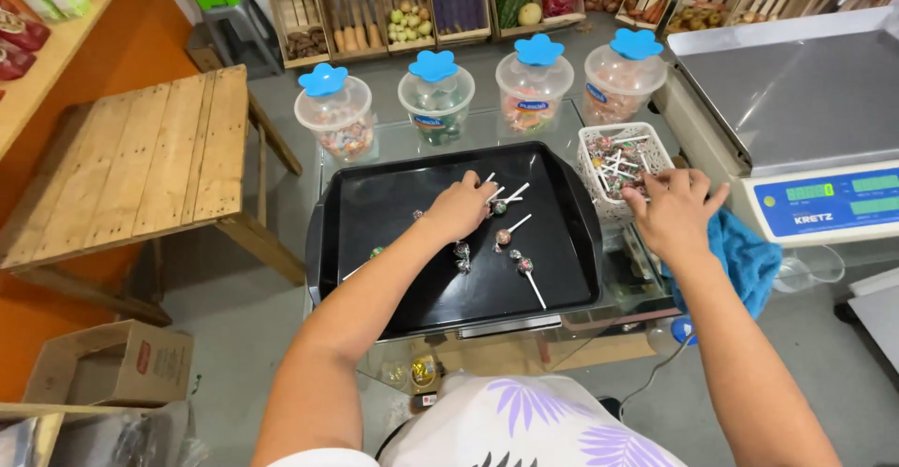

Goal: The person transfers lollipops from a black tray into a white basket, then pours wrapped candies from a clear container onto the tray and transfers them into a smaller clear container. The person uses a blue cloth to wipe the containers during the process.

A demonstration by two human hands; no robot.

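Black and glossy, the rectangular plastic tray (375, 214) held loose lollipops (510, 233) under your left hand (461, 207), curled on one stick, while your right hand (672, 209) reached open-fingered into the white mesh basket (613, 139), so I judged sorting halfway, needing a careful pinch.

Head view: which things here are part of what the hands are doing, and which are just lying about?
In use:
- left hand on lollipops
- black tray
- right hand at white basket

Lying about:
- four blue-lidded jars
- scale
- blue cloth
- wooden table
- cardboard box
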